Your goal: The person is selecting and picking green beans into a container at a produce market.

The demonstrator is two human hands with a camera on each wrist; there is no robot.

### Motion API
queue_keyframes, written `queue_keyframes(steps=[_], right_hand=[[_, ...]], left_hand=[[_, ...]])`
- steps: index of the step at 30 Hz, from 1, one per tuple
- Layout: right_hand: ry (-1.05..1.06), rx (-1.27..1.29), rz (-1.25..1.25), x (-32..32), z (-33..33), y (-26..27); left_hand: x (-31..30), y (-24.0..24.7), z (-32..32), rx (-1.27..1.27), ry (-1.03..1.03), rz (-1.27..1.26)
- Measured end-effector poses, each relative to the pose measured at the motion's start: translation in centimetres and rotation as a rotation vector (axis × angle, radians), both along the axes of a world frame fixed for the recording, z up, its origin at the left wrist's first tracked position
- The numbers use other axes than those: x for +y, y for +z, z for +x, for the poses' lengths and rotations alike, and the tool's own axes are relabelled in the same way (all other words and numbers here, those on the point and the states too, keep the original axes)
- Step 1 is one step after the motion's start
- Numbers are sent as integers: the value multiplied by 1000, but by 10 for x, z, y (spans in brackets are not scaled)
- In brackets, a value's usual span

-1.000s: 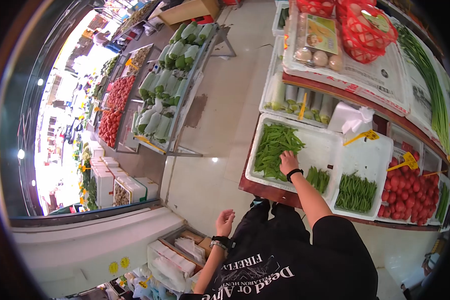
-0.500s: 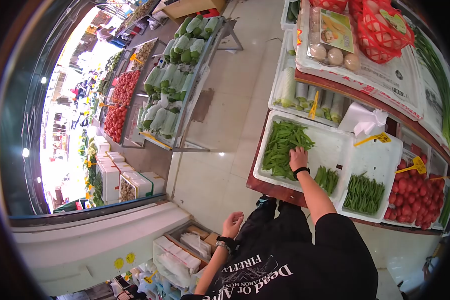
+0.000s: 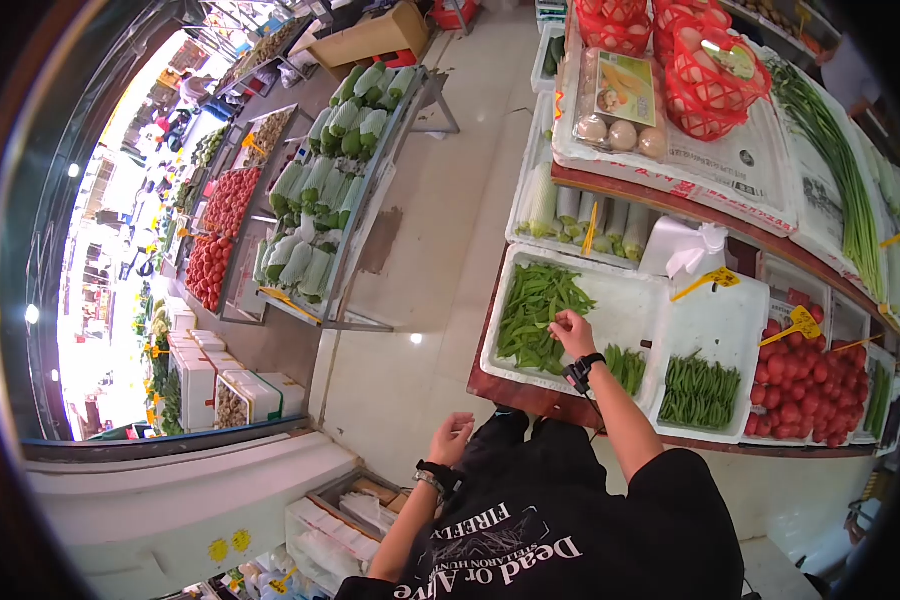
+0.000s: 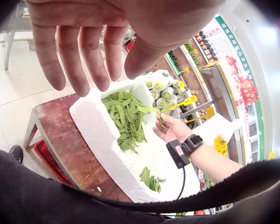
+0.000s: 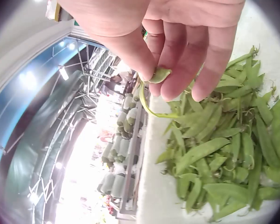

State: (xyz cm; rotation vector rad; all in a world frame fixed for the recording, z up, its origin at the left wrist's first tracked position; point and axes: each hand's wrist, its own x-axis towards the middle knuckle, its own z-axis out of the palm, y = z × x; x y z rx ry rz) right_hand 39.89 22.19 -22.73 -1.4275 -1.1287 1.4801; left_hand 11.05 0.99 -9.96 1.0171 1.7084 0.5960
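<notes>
My right hand [image 3: 573,333] is nearly closed at the tips, thumb against the fingers, and between them I pinch flat green pea pods [image 5: 159,75]. One shows its rounded end at my fingertips; a slim, curved one hangs out below the thumb. It looks like two pods, though my fingers cover too much for me to be sure of the count. My other fingers lie fairly straight alongside.

That hand is over the right side of the heap of pea pods [image 3: 538,312], which lies along the left part of a white foam box [image 3: 630,305]. A smaller bunch [image 3: 625,368] lies in the same box, near its front right corner. The box sits on a dark red stand [image 3: 540,397]; to its right, a second foam box [image 3: 715,328] holds slender green vegetables [image 3: 700,390], and beyond that are red tomatoes [image 3: 810,385]. White plastic bags [image 3: 685,245] sit behind the boxes.

My left hand [image 3: 452,440] holds nothing. It hangs in the air in front of me, well apart from the pods, its fingers loosely extended and gently bent, the thumb apart from them.
</notes>
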Motion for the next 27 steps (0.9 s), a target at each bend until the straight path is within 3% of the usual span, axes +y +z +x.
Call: queue_keyframes(steps=[5,9,14,19,22,25,27], right_hand=[[167,2,97,-20,14,69],[206,138,62,-42,19,119],[217,187,25,-71,25,149],[190,225,28,-94,38,159],[123,221,37,-104,49,159],[37,148,43,-116,71,158],[-42,98,46,-124,86,163]], left_hand=[[33,19,19,-35,-134,146],[67,82,70,203,-228,436],[83,80,102,392,-389,675],[88,73,120,302,-407,714],[87,70,134,85,-368,425],[89,45,143,130,-473,546],[89,36,152,-79,-458,414]])
